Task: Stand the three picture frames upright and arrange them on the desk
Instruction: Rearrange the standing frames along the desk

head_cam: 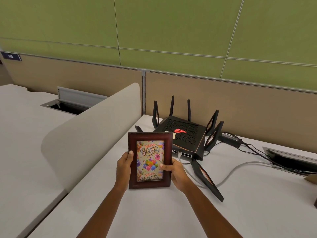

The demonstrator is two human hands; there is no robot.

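Holding a dark wooden picture frame (150, 160) upright over the near part of the white desk (154, 212), long axis vertical, glass and birthday card with balloons facing the camera. Left hand (123, 166) clasped on the left edge, thumb pressed on the front moulding; right hand (175, 172) clasped on the right edge, thumb laid across the front. Whether the bottom edge touches the desk: cannot tell. Just behind the frame, a black router (184, 134) with upright antennas, grey cable (231, 174) trailing right. To the left, a beige divider panel (96, 134).
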